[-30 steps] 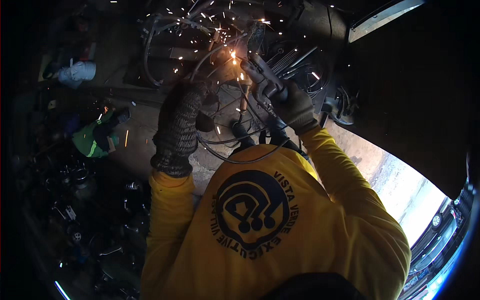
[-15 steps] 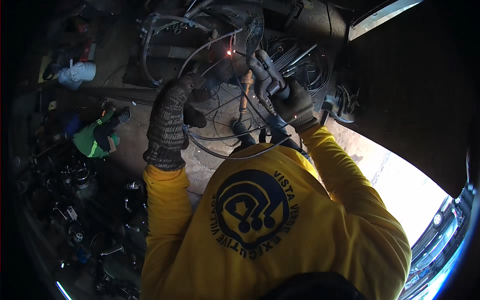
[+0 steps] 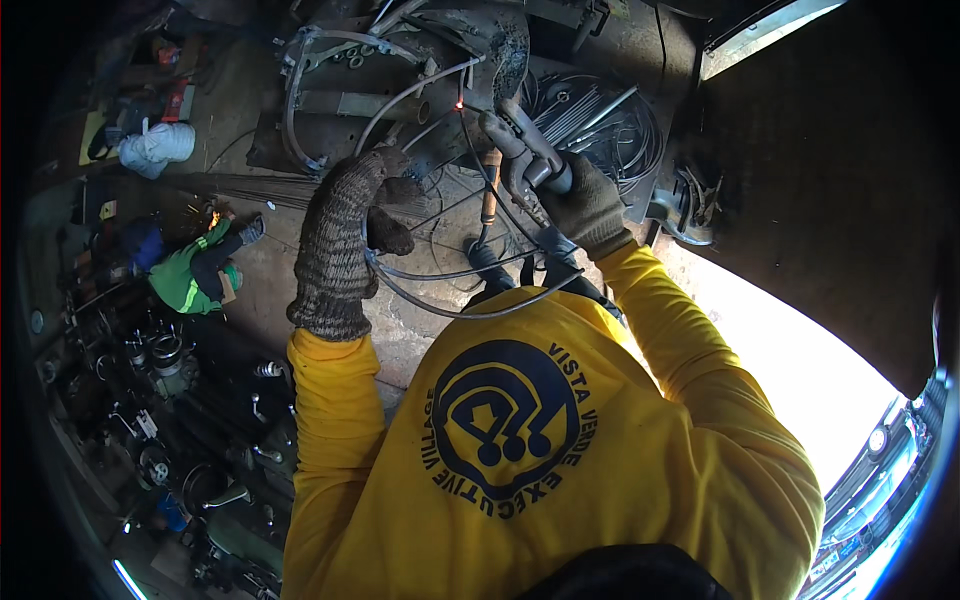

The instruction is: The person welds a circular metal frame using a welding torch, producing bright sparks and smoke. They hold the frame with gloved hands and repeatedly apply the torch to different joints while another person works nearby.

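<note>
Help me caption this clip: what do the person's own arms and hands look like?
Long, wrinkled yellow sleeves, with no marking visible on them. The left hand and right hand wear dull grey-brown knitted gloves; the left shows coarse ribbing.

Machine (image 3: 195,415), dark metal, with handwheels and levers: the landmark. 
Co-worker (image 3: 182,284), green top, dark trousers: just beyond the machine; orange sparks (image 3: 214,219) at the far side of this person. 
Bundle (image 3: 157,147), pale, material unclear: farther beyond the machine. 
Red object (image 3: 178,102), kind unclear: farther still from the machine. 
Blue object (image 3: 172,512), partly hidden: among the machine's near parts. 
Car (image 3: 865,495), dark: well apart from the machine, far to its right.
</note>
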